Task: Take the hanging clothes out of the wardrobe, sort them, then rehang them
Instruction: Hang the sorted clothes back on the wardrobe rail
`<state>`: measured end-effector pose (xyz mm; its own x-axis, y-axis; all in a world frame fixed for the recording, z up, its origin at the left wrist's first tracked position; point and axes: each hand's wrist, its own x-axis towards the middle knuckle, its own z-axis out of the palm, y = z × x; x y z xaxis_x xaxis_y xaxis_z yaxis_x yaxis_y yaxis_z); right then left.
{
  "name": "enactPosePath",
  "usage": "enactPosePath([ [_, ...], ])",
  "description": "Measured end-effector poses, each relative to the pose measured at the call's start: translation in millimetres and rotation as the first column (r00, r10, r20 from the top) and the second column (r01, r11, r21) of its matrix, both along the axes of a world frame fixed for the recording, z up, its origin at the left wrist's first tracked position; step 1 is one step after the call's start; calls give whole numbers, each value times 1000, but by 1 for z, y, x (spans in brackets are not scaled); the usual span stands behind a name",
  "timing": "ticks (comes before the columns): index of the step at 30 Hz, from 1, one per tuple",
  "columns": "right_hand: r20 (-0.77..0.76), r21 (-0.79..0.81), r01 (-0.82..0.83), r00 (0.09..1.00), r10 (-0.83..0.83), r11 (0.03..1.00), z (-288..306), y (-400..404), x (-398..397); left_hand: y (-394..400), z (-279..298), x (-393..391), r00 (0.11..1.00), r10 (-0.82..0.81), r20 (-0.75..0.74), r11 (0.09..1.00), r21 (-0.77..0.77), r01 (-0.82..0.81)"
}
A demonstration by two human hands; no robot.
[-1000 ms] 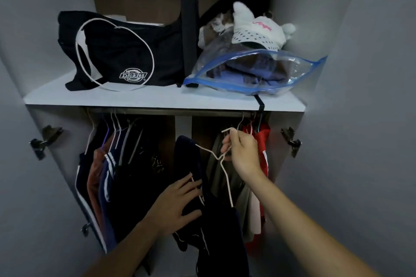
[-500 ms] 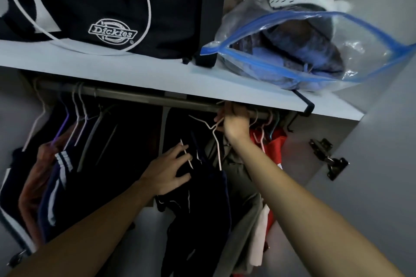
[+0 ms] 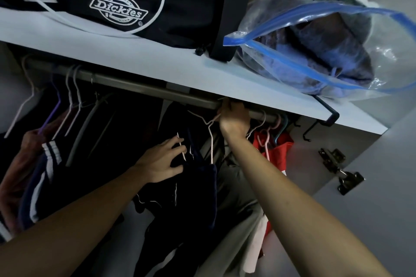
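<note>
Your right hand [image 3: 234, 117] grips the hanger [image 3: 208, 125] hook at the rail [image 3: 144, 87]; left hand [image 3: 161, 162] (fingers relaxed) rests on the dark garment [image 3: 193, 189] below.

Dark garment [image 3: 193, 191] on white hanger [image 3: 210, 139]

A single head-worn camera sits close below the wardrobe shelf [image 3: 157, 67], tilted upward and forward, looking along both forearms toward the hanging rail [image 3: 139, 85] beneath that shelf.
</note>
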<state>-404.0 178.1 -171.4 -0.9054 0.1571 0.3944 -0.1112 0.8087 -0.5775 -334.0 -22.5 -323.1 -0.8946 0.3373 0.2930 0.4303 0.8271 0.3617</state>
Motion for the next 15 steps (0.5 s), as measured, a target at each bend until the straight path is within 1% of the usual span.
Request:
enactPosePath([
  [4, 35, 48, 8, 999, -10, 999, -7, 5, -3, 0, -7, 1, 1000, 5, 26, 1000, -30, -4],
  [6, 15, 43, 19, 1000, -20, 999, -11, 4, -5, 1, -9, 1, 1000, 12, 28, 1000, -24, -11],
  [8, -20, 84, 38, 999, -36, 996, -14, 3, -2, 2, -10, 0, 999, 11, 46, 1000, -21, -10],
  [10, -111, 145, 78, 992, -63, 986, -15, 7, 5, 3, -12, -2, 998, 8, 58, 1000, -17, -7],
  [12, -302, 196, 104, 952, -41, 975, -12, 12, 13, 4, -12, -3, 998, 5, 70, 1000, -16, -4],
  [14, -475, 314, 94, 877, 70, 945, -13, 20, 13, 6, -11, -4, 997, 4, 79, 1000, -23, -2],
  [15, -504, 378, 74, 852, 138, 923, -15, 24, 8, 7, -12, -3, 996, 6, 89, 1000, -25, -4],
])
